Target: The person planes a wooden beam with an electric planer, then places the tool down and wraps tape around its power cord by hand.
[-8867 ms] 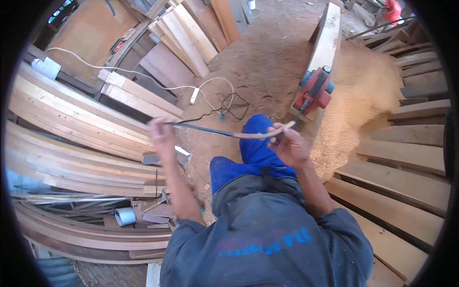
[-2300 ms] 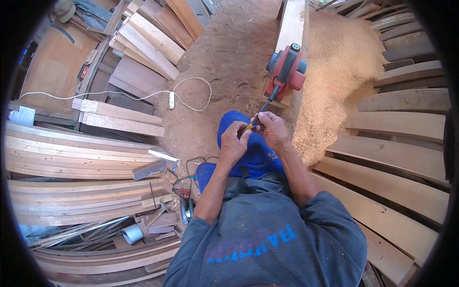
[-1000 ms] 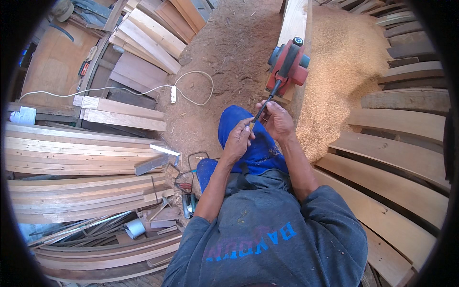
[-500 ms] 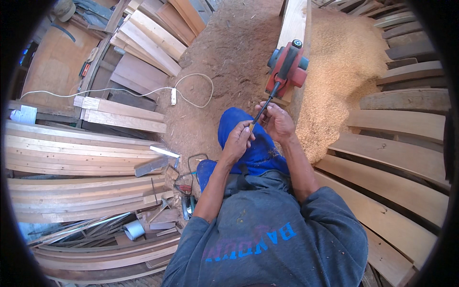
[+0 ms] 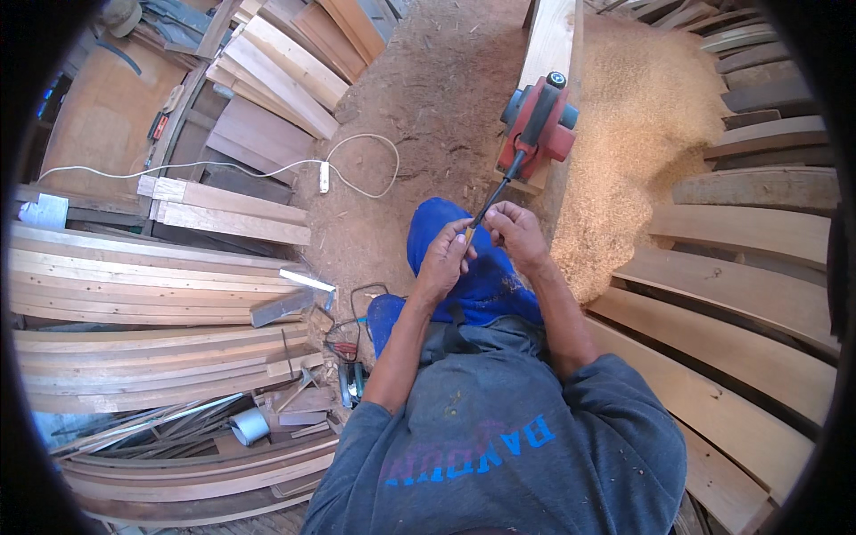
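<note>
Large lettering (image 5: pixel 515 443) is borne by the front of the grey shirt (image 5: pixel 571 401). It is set in a slanting row of blue block capitals, most clearly shown toward the right and broken up by folds toward the left. Close by the row, a second print (image 5: pixel 456 456) in dull purple is seen, so faded that it cannot be made out. On the black knob (image 5: pixel 556 78) of the red planer (image 5: pixel 558 143), a round pale mark is carried, too small to be read.
</note>
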Action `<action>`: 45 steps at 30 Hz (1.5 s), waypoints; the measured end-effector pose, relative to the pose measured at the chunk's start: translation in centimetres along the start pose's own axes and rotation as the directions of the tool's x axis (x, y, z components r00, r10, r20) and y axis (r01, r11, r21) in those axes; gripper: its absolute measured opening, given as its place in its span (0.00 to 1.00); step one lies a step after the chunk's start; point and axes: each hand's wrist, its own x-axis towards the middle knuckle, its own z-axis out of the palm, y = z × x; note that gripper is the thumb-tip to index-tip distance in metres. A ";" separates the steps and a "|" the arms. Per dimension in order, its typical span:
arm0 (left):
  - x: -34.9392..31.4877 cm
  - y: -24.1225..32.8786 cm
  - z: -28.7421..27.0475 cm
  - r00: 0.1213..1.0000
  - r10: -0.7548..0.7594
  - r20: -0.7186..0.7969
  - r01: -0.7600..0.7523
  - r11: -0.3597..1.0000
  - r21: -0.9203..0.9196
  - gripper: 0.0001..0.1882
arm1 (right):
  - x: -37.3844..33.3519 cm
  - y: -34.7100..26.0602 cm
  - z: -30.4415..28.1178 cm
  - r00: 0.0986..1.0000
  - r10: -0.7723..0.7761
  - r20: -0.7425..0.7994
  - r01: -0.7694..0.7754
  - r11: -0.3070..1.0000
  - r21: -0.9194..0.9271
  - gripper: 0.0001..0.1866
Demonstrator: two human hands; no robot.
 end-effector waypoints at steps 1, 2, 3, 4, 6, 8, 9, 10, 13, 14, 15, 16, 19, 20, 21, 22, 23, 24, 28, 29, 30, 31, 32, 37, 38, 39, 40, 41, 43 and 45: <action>0.1 -0.2 -0.1 1.000 0.003 0.003 -0.003 1.000 0.000 0.18 | -0.1 0.1 -0.1 1.000 -0.004 0.019 0.005 0.999 -0.050 0.08; 0.1 -0.5 -0.1 1.000 0.004 0.013 -0.004 1.000 0.011 0.17 | -0.1 0.3 -0.1 0.999 -0.007 0.038 0.011 0.995 -0.100 0.09; 0.2 -0.6 -0.1 1.000 0.004 0.023 -0.005 1.000 0.024 0.17 | -0.2 0.4 -0.1 0.999 -0.011 0.037 0.015 0.995 -0.100 0.09; 0.3 -0.7 -0.2 1.000 0.007 0.025 -0.007 1.000 0.026 0.17 | -0.2 0.5 0.0 0.998 -0.018 0.056 0.027 0.987 -0.161 0.09; 0.2 -0.8 -0.2 1.000 -0.009 0.024 0.010 1.000 -0.017 0.15 | -0.2 0.5 0.2 0.997 -0.023 0.075 0.039 0.974 -0.222 0.09; 0.3 -0.8 -0.2 1.000 0.027 0.012 -0.027 1.000 0.015 0.13 | -0.3 0.3 0.7 0.992 -0.028 0.122 0.055 0.974 -0.221 0.09; 0.4 -0.7 -0.1 0.998 0.067 0.003 -0.067 0.997 0.047 0.12 | -0.4 0.2 0.9 0.992 -0.029 0.122 0.056 0.974 -0.221 0.09; 0.4 -0.6 0.0 0.998 0.068 0.004 -0.068 0.997 0.047 0.12 | -0.5 0.1 1.1 0.991 -0.034 0.133 0.061 0.977 -0.203 0.10; 0.3 -0.5 0.3 0.998 0.054 -0.036 -0.052 0.998 0.048 0.09 | -0.8 0.5 1.1 0.981 -0.019 0.194 0.051 0.985 -0.165 0.13; 0.3 -0.8 0.1 0.998 0.034 -0.051 -0.033 0.999 0.033 0.08 | -0.9 0.6 1.1 0.969 0.007 0.245 0.030 0.989 -0.147 0.14; 0.3 -1.1 0.0 0.998 0.012 -0.068 -0.011 1.000 0.016 0.07 | -1.0 0.6 1.1 0.969 0.003 0.246 0.034 0.988 -0.148 0.14; 0.4 -1.3 -0.2 0.998 0.016 -0.067 -0.015 1.000 0.017 0.07 | -1.1 0.5 1.3 0.946 0.015 0.323 0.024 0.993 -0.115 0.15; 0.3 -1.6 -0.6 0.996 0.024 -0.086 -0.031 0.996 -0.082 0.06 | -1.5 0.4 1.9 0.927 0.028 0.374 0.003 0.997 -0.082 0.15; 0.4 -1.7 -0.7 0.996 0.013 -0.093 -0.022 0.996 -0.089 0.07 | -1.7 0.3 2.0 0.937 0.033 0.347 -0.012 0.998 -0.064 0.14; 0.5 -1.6 -0.6 0.995 0.004 -0.096 -0.013 0.996 -0.094 0.07 | -1.8 0.1 2.1 0.948 0.036 0.318 -0.023 0.999 -0.044 0.13; 0.5 -1.5 -0.5 0.996 0.004 -0.093 -0.012 0.996 -0.093 0.07 | -1.4 0.8 1.9 0.949 0.034 0.315 -0.021 0.999 -0.042 0.13; 0.5 -1.4 -0.4 0.993 0.006 -0.116 -0.010 0.999 -0.032 0.07 | -0.8 2.2 1.4 0.967 -0.008 0.255 0.035 0.994 -0.101 0.13; 0.5 -1.4 -0.5 0.989 0.010 -0.145 -0.006 1.000 0.028 0.07 | -0.5 2.5 1.6 0.978 -0.051 0.202 0.085 0.983 -0.163 0.13; 1.6 -0.8 -0.3 0.978 0.087 -0.189 -0.103 0.992 -0.075 0.11 | -0.3 2.3 1.3 0.995 0.053 0.084 -0.004 0.867 -0.498 0.13; 1.9 -0.4 -0.3 0.980 0.086 -0.178 -0.099 0.993 -0.065 0.13 | -0.4 2.2 1.5 0.996 0.057 0.063 -0.015 0.847 -0.531 0.14; 2.2 0.5 -0.1 0.983 0.086 -0.163 -0.096 0.994 -0.054 0.14 | -0.4 2.1 1.6 0.998 0.059 0.039 -0.027 0.826 -0.563 0.14; 2.7 1.5 0.5 0.984 0.085 -0.154 -0.094 0.994 -0.054 0.14 | -0.2 2.9 1.2 0.998 0.056 0.030 -0.029 0.827 -0.562 0.14; 3.2 2.5 1.4 0.980 0.161 -0.120 -0.139 0.975 0.173 0.15 | 0.3 4.3 0.7 0.998 -0.032 0.062 0.057 0.890 -0.452 0.14; 5.8 5.1 3.0 0.978 0.200 -0.061 -0.132 0.817 0.561 0.15 | -1.0 2.6 2.8 0.957 -0.255 0.138 0.282 0.930 -0.236 0.13; 6.1 5.4 3.1 0.972 0.228 -0.064 -0.137 0.762 0.633 0.14 | -1.2 2.2 3.0 0.972 -0.189 0.142 0.222 0.935 -0.276 0.14; 6.3 5.6 3.4 0.966 0.254 -0.058 -0.142 0.700 0.700 0.14 | -1.3 2.3 2.8 0.978 -0.157 0.137 0.191 0.936 -0.295 0.14; 6.4 5.6 3.8 0.967 0.250 -0.053 -0.143 0.700 0.700 0.14 | -1.4 2.3 2.7 0.984 -0.124 0.132 0.160 0.936 -0.314 0.15; 6.4 5.7 4.2 0.961 0.270 -0.050 -0.154 0.682 0.715 0.13 | -1.4 2.9 2.4 0.980 -0.150 0.128 0.180 0.948 -0.263 0.15; 6.4 5.5 4.4 0.957 0.286 -0.049 -0.161 0.662 0.732 0.12 | -1.3 3.4 2.4 0.977 -0.173 0.124 0.196 0.958 -0.209 0.15; 6.7 4.9 4.3 0.945 0.327 -0.019 -0.203 0.631 0.749 0.11 | -1.0 3.8 2.5 0.944 -0.320 0.074 0.328 0.901 -0.284 0.13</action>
